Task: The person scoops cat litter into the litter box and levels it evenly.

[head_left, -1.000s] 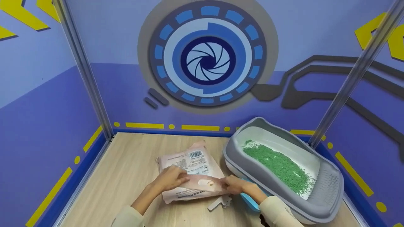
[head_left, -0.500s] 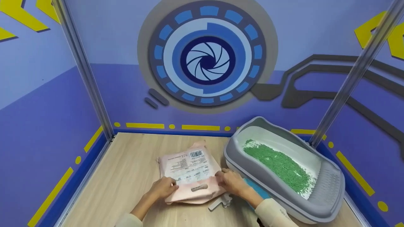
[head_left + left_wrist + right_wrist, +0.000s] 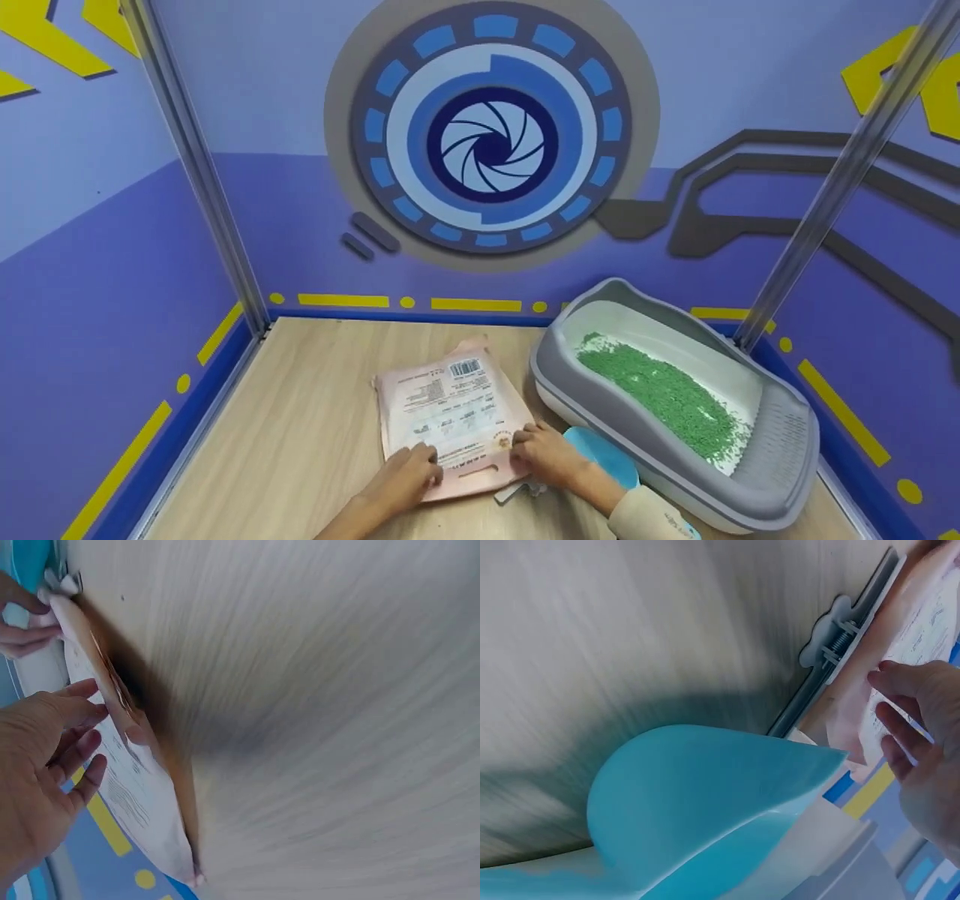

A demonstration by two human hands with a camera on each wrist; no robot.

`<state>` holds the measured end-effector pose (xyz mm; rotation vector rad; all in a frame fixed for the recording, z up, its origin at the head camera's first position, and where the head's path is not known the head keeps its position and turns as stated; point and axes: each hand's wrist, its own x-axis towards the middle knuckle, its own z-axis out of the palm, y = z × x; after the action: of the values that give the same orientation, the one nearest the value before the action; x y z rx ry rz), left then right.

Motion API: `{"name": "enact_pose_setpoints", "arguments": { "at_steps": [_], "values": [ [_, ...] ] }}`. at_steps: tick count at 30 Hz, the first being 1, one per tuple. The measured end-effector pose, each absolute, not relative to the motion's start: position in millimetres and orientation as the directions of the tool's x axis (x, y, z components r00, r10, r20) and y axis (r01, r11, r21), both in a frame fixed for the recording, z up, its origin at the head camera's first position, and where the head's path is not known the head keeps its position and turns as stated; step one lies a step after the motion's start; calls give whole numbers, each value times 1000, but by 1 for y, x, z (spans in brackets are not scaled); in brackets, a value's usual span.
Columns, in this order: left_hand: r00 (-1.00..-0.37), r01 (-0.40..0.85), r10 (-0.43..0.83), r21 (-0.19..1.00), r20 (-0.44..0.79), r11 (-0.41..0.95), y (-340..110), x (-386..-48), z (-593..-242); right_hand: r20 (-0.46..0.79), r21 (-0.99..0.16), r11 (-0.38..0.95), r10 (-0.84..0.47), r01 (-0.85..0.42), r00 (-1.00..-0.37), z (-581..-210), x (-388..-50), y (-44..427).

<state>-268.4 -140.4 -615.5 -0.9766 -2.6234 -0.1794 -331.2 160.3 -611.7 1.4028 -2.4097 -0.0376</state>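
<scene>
A pink bag [image 3: 450, 412] with a printed white label and a handle slot lies flat on the table, slot end toward me. My left hand [image 3: 405, 472] touches the near left part of it; in the left wrist view the fingers [image 3: 90, 769] are spread and loosely bent at its edge. At the near right corner is my right hand [image 3: 551, 454], its fingers [image 3: 904, 727] apart and lightly bent against the bag in the right wrist view. A grey spring clip [image 3: 844, 645] lies beside the bag's near edge, partly hidden in the head view.
A blue scoop [image 3: 609, 457] lies right of my right hand, against a grey and white litter box [image 3: 574, 394]. Green granules [image 3: 660, 390] cover part of the box's floor. Purple wall panels [image 3: 315, 225] and metal posts enclose the wooden table [image 3: 300, 405].
The bag's near end, first lifted and folded over between my hands, now lies flat with its print and slot showing. Both hands have come slightly nearer to me.
</scene>
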Motion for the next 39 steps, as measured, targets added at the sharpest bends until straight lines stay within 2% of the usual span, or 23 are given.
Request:
{"name": "enact_pose_setpoints", "arguments": {
  "at_steps": [4, 7, 12, 17, 22, 25, 33, 36, 39],
  "values": [
    [-651, 649, 674, -206, 350, 733, -133, -259, -618, 141, 70, 516, -852, -854, -503, -608, -323, 166],
    [-638, 611, 700, -341, 322, 714, -131, -256, -620, 78, 38, 540, -841, -841, -536, -605, -321, 167],
    [-675, 619, 706, -356, 214, 700, -132, -255, -621, 34, 22, 550, -835, -835, -549, -600, -322, 164],
    [-655, 593, 703, -388, 277, 706, -133, -257, -625, 61, 54, 549, -836, -834, -546, -600, -324, 162],
    [-634, 517, 709, -511, 310, 686, -127, -252, -634, 144, 107, 543, -837, -833, -528, -609, -324, 161],
    [-651, 465, 692, -556, 312, 689, -121, -249, -638, 177, 122, 540, -837, -833, -517, -612, -324, 160],
    [-733, 378, 578, -491, 358, 785, -123, -257, -636, 206, 220, 599, -800, -770, -563, -605, -331, 152],
    [-748, 379, 539, -417, 387, 826, -127, -260, -636, 275, 245, 632, -773, -735, -572, -607, -335, 151],
    [-762, 382, 474, -284, 441, 879, -132, -264, -636, 345, 265, 677, -732, -687, -588, -611, -337, 152]
  ]
}}
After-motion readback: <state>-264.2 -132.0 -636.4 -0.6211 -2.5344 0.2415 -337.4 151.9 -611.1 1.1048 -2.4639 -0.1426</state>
